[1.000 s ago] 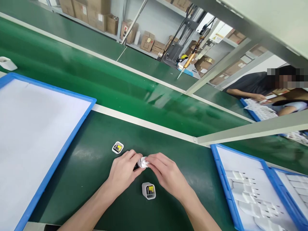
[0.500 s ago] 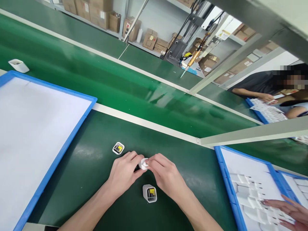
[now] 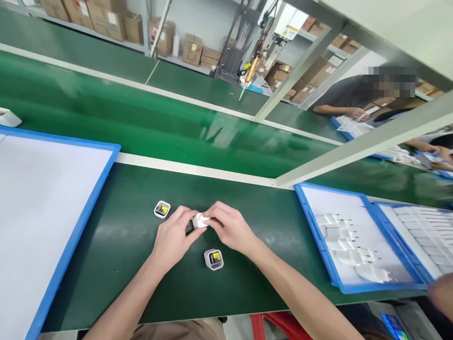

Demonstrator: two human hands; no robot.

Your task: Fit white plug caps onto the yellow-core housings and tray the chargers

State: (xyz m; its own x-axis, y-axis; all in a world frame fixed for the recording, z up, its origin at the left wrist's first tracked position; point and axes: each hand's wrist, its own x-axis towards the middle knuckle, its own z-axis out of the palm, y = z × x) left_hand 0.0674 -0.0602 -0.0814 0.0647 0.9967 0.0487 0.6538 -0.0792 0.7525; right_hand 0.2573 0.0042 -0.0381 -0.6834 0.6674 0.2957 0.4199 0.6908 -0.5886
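Above the middle of the worktop [image 3: 198,293], the left hand [image 3: 172,238] and the right hand [image 3: 231,225] are holding a small white piece [image 3: 200,220] between them.

Both hands are pinching it from opposite sides, hiding which way its long axis is running. An open white housing [image 3: 162,209] is sitting just beyond the left hand; a second housing [image 3: 213,259], yellow showing inside, is resting on the near side of the piece, closer to the right hand.
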